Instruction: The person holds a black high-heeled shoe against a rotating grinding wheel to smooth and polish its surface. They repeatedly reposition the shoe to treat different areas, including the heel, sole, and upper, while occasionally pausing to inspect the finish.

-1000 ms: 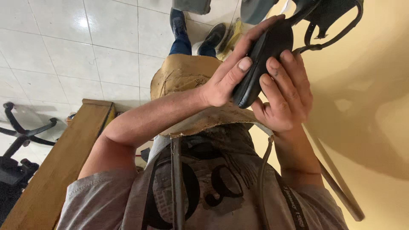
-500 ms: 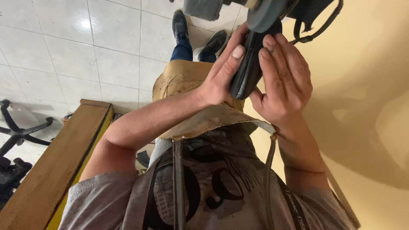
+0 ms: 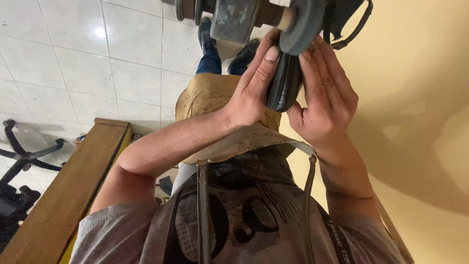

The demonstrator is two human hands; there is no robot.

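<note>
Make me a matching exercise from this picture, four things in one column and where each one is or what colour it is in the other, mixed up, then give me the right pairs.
Things:
1. dark flat piece
2. grinding wheel
3. wooden bench
4. office chair base

Descriptions:
A. black, on the white tiled floor at far left
B. brown, running along the lower left
C. pressed between the left hand and right hand
D. grey, round, at the top edge above the fingers

Pairs: 1-C, 2-D, 3-B, 4-A
</note>
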